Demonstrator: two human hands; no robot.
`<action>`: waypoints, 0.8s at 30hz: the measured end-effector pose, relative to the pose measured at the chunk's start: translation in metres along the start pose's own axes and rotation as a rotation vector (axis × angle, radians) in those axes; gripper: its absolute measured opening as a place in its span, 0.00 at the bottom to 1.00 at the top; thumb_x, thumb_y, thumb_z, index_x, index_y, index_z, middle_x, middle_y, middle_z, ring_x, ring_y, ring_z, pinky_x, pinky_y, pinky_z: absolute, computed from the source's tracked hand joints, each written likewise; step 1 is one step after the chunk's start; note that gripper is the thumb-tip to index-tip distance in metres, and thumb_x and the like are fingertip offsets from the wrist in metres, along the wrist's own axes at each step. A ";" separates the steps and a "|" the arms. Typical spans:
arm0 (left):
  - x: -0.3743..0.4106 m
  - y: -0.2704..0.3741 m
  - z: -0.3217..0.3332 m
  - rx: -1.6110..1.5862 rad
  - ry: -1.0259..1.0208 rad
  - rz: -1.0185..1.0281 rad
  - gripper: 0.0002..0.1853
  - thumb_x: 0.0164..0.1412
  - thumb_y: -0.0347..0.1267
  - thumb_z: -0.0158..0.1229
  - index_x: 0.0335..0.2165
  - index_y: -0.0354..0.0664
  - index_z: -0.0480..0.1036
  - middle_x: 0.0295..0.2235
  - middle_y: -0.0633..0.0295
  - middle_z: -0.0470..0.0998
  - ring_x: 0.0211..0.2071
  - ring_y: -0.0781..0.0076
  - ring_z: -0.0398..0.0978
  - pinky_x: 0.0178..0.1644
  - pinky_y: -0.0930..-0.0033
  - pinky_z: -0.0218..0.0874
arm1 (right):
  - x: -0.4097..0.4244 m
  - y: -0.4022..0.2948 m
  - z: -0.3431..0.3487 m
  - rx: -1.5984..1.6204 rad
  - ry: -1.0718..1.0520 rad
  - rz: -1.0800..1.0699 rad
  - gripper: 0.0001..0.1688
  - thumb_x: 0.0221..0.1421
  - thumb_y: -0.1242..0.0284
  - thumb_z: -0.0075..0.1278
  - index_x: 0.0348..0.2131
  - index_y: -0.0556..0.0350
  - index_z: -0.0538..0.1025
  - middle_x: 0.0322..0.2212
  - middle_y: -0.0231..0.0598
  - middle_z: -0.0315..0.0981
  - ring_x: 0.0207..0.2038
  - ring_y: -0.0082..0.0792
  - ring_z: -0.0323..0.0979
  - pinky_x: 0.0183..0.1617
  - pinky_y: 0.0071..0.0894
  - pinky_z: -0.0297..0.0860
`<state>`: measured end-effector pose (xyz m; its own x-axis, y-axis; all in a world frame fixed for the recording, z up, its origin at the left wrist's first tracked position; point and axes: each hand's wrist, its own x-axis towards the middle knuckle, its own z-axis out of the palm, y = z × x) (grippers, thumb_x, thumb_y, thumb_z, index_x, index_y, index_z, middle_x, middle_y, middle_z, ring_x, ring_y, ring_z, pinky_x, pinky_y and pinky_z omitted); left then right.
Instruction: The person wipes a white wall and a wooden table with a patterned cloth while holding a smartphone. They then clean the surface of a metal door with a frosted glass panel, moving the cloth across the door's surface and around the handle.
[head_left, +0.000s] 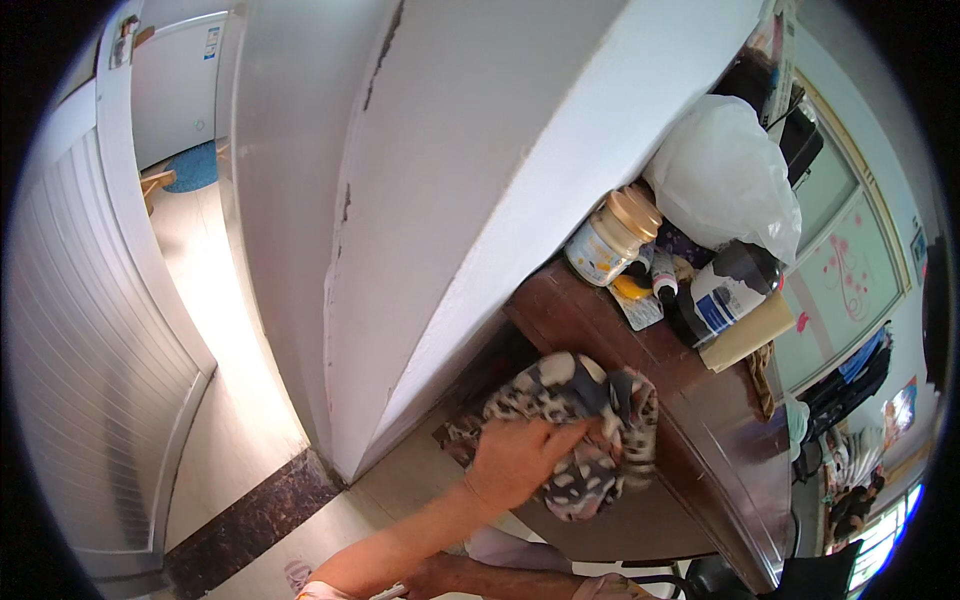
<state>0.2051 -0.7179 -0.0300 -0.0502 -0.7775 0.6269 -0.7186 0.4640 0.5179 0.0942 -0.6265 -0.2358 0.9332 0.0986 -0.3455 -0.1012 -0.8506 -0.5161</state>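
My left hand (517, 457) grips a bunched patterned cloth (574, 394) in black, cream and pink, by the front edge of a dark reddish-brown wooden cabinet (592, 322). The cloth hangs in folds around my fingers. Low in the view, my right hand (431, 576) lies below my left forearm, with its arm coming in from the right. A thin pale object (391, 591) shows by its fingers at the bottom edge; whether the hand grips it is unclear.
On the cabinet top stand a gold-lidded glass jar (604, 244), a dark labelled bottle (731, 289), small tubes and a white plastic bag (724, 172). A white wall corner (420, 300) rises beside it. An open doorway with a white door (97, 337) is at left.
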 end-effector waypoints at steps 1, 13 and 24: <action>0.003 -0.002 -0.002 -0.033 0.212 -0.050 0.28 0.47 0.29 0.57 0.51 0.50 0.69 0.31 0.55 0.67 0.33 0.52 0.71 0.35 0.56 0.64 | 0.000 -0.002 -0.004 0.018 -0.024 0.026 0.19 0.46 0.58 0.52 0.25 0.56 0.74 0.20 0.48 0.74 0.24 0.49 0.72 0.30 0.51 0.67; 0.000 0.020 0.004 -0.064 0.329 0.111 0.26 0.48 0.27 0.54 0.49 0.50 0.73 0.27 0.61 0.65 0.29 0.57 0.70 0.32 0.59 0.63 | -0.011 -0.017 -0.037 0.051 -0.144 0.156 0.19 0.46 0.58 0.53 0.27 0.58 0.73 0.22 0.51 0.74 0.27 0.51 0.73 0.32 0.52 0.68; 0.003 0.018 0.008 -0.017 0.349 0.067 0.28 0.49 0.32 0.55 0.53 0.52 0.70 0.29 0.61 0.66 0.32 0.60 0.70 0.33 0.61 0.64 | -0.011 -0.017 -0.032 0.059 -0.161 0.171 0.20 0.46 0.59 0.53 0.28 0.59 0.73 0.24 0.53 0.74 0.29 0.52 0.74 0.34 0.53 0.69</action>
<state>0.1868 -0.7150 -0.0234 0.1449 -0.5543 0.8196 -0.7099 0.5188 0.4764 0.0972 -0.6294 -0.1980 0.8342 0.0405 -0.5499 -0.2777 -0.8307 -0.4825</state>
